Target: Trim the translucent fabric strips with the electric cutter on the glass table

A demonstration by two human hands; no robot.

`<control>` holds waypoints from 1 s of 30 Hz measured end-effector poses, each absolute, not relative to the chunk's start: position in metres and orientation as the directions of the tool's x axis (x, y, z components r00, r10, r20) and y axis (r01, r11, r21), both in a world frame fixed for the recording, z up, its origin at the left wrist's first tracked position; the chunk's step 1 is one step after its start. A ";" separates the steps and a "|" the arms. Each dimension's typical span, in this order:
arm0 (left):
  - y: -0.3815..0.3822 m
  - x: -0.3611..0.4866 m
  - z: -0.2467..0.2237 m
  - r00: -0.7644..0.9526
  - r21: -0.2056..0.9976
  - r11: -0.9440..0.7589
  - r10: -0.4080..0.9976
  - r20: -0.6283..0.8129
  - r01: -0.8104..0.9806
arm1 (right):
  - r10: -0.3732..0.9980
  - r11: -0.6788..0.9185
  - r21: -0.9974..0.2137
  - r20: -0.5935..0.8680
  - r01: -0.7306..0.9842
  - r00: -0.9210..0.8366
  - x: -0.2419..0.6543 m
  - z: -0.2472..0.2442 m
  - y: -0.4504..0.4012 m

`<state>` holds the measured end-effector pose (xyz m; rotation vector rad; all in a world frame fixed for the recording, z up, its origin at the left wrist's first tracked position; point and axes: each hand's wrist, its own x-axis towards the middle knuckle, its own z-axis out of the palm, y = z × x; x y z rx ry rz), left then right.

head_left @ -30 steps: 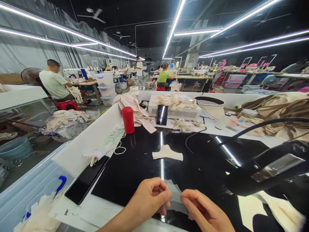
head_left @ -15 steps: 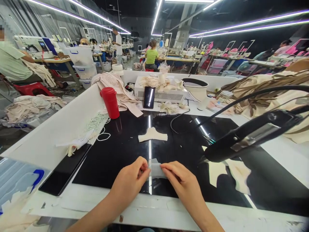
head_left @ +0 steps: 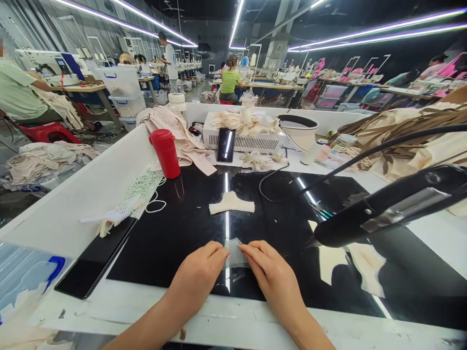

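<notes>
Between my fingertips, just above the glossy black work surface (head_left: pixel 175 228), is a small, thin, translucent whitish sheet (head_left: pixel 236 253). My left hand (head_left: pixel 200 273) pinches its left edge, thumb and fingers pressed together. Its right edge is pinched by my right hand (head_left: pixel 273 270). Straight ahead of both hands lies a cream fabric piece (head_left: pixel 232 203) with a raised middle and two side arms. To the right of my right hand, two more cream cut pieces (head_left: pixel 331 264) lie under the tip of a black handheld tool (head_left: pixel 368 214) with a cable.
A red lidded cup (head_left: pixel 166 154) stands at the back left, beside pale looped cord (head_left: pixel 144 187). A long dark slab (head_left: pixel 97 257) lies at the left edge. Behind the surface, a phone (head_left: pixel 225 145) leans on a white vented box (head_left: pixel 251 141). Several people sit or stand at sewing tables farther off.
My hands have come slightly closer together, and the left one has turned a little so its knuckles face up. The sheet stays pinched between them. The view has shifted slightly.
</notes>
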<state>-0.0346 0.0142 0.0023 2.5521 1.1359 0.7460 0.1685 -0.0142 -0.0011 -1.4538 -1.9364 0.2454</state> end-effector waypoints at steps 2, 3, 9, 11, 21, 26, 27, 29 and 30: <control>0.014 -0.035 0.001 0.574 0.421 -0.678 0.735 0.360 0.603 | 0.902 0.356 -0.517 0.407 0.779 -0.143 0.169 -0.002 -0.015; 0.014 -0.035 0.000 0.577 0.421 -0.682 0.731 0.365 0.598 | 0.901 0.358 -0.512 0.408 0.781 -0.146 0.169 -0.003 -0.015; 0.013 -0.033 0.003 0.574 0.437 -0.651 0.757 0.313 0.620 | 0.891 0.363 -0.418 0.417 0.833 -0.179 0.168 -0.001 -0.016; 0.012 -0.033 0.004 0.571 0.429 -0.634 0.770 0.283 0.643 | 0.889 0.361 -0.383 0.416 0.851 -0.190 0.166 0.000 -0.016; 0.013 -0.032 0.004 0.566 0.402 -0.614 0.787 0.246 0.679 | 0.879 0.352 -0.248 0.419 0.903 -0.227 0.163 -0.002 -0.017; 0.013 -0.033 0.006 0.561 0.377 -0.625 0.780 0.276 0.684 | 0.879 0.344 -0.259 0.426 0.903 -0.213 0.162 -0.002 -0.017; 0.013 -0.033 0.006 0.562 0.371 -0.626 0.779 0.276 0.686 | 0.877 0.346 -0.260 0.431 0.901 -0.213 0.161 -0.003 -0.017; 0.013 -0.033 0.005 0.565 0.360 -0.627 0.779 0.272 0.691 | 0.872 0.350 -0.258 0.441 0.900 -0.213 0.161 -0.002 -0.017; 0.013 -0.032 0.005 0.565 0.355 -0.628 0.778 0.274 0.692 | 0.870 0.351 -0.256 0.445 0.901 -0.212 0.161 -0.002 -0.017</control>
